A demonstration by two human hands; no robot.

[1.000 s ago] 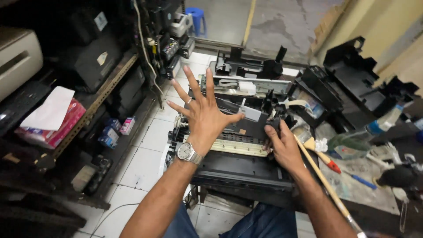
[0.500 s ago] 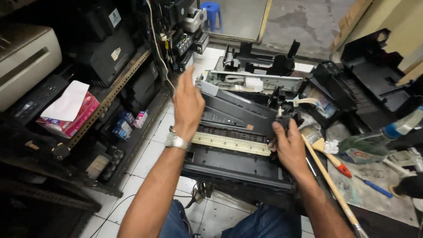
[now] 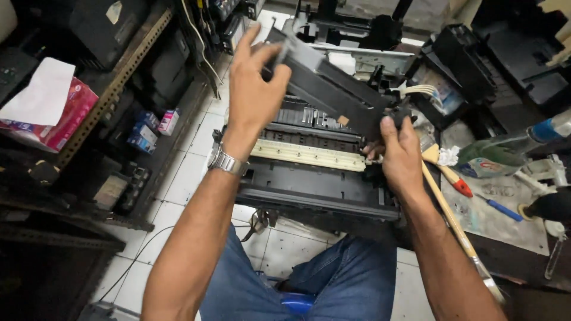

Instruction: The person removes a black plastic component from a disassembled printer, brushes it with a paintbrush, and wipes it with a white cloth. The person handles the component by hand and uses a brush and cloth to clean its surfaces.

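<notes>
Hands grip a long black panel, tilted, lifted above the open printer. Your left hand closes on its far end, your right hand pinches the near end. Panel looks freed; printer's inside lies exposed.

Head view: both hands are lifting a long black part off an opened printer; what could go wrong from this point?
1. The left hand and right hand hold the long black part tilted above the printer body; a slip could drop it onto the exposed pale strip.
2. White wires lie close to the part's right end and might snag.
3. The brush and other tools crowd the right elbow and could be knocked.
</notes>
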